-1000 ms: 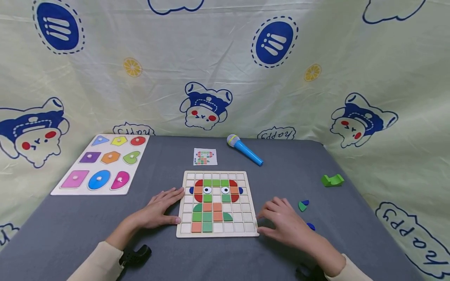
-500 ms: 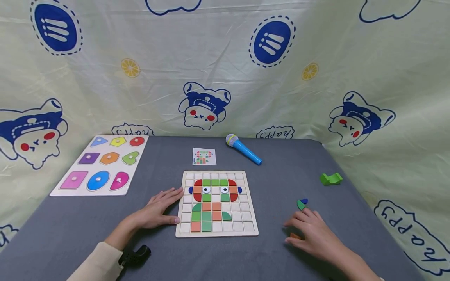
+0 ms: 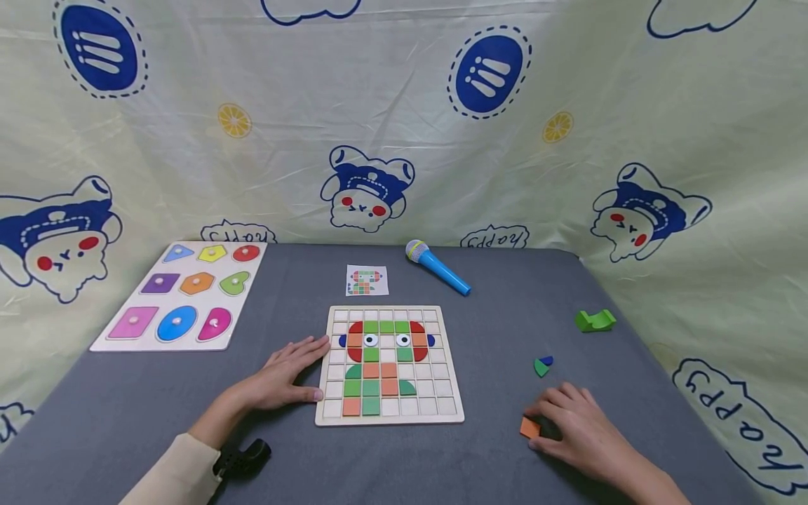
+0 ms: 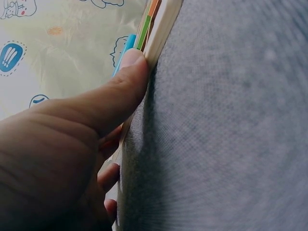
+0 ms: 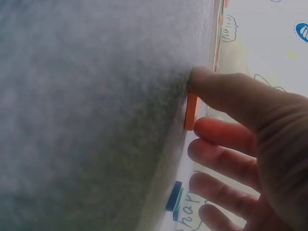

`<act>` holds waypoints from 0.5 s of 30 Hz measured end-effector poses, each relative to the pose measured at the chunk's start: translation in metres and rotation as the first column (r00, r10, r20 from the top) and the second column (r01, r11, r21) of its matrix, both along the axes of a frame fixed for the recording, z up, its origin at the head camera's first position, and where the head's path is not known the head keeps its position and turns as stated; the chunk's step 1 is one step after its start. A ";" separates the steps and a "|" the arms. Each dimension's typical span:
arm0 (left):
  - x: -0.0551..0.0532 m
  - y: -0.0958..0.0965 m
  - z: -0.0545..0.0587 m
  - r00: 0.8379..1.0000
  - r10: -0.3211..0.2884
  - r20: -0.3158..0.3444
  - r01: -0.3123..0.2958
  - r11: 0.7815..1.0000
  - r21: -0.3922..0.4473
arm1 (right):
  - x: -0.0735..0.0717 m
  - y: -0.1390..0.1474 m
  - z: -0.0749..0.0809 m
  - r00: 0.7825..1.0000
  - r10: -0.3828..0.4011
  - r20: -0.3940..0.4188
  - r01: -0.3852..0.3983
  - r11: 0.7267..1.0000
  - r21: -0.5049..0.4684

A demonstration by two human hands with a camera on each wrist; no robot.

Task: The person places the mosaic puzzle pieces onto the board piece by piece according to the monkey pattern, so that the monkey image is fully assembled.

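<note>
My left hand (image 3: 284, 379) rests on the grey cloth, straight fingers and thumb along the left edge of a wooden grid board (image 3: 429, 408); in the left wrist view the thumb touches the board's side. The board bears red, orange, green and blue tiles with two eye tiles, laid in an animal shape. To its right, my right hand (image 3: 577, 431) pinches an orange square tile (image 3: 529, 427) between thumb and index finger, low at the cloth. The right wrist view shows this orange tile (image 5: 191, 113) between the two fingertips, the other fingers spread loosely.
A green quarter-round tile (image 3: 541, 368) and a blue tile (image 3: 546, 360) lie beyond my right hand. Farther off are a green curved block (image 3: 595, 321), a blue toy microphone (image 3: 445, 273) and a pattern card (image 3: 367, 280). A knobbed shape board (image 3: 214, 287) lies at the left.
My right hand has left the board's right edge and moved right to the orange tile, now between its fingertips. The left hand stays at the board.
</note>
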State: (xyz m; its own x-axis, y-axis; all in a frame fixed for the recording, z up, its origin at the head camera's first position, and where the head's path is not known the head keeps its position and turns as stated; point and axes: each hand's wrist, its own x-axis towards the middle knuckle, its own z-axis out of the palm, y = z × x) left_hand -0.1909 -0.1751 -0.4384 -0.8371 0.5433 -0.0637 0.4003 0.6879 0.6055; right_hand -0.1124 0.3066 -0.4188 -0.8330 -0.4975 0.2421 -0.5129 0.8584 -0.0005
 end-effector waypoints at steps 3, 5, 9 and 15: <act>0.000 0.000 0.000 1.000 0.002 0.002 -0.002 1.000 0.000 | 0.000 0.002 0.000 0.999 -0.037 0.022 0.036 0.999 0.012; 0.000 0.000 -0.001 1.000 0.002 0.001 -0.002 1.000 -0.001 | 0.000 0.003 0.001 0.997 -0.060 0.041 0.059 0.998 0.017; -0.001 -0.001 -0.002 1.000 0.003 -0.001 -0.003 1.000 -0.003 | 0.000 0.004 0.002 0.993 -0.086 0.079 0.085 0.996 0.018; 0.000 -0.001 -0.001 1.000 0.000 -0.006 0.000 1.000 -0.003 | 0.000 0.004 0.004 0.993 -0.081 0.091 0.080 0.997 0.014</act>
State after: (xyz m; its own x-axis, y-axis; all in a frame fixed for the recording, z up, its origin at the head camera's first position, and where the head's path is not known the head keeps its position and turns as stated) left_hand -0.1914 -0.1757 -0.4395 -0.8373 0.5435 -0.0600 0.4045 0.6895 0.6008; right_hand -0.1128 0.3109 -0.4153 -0.8889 -0.4298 0.1586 -0.4401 0.8973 -0.0349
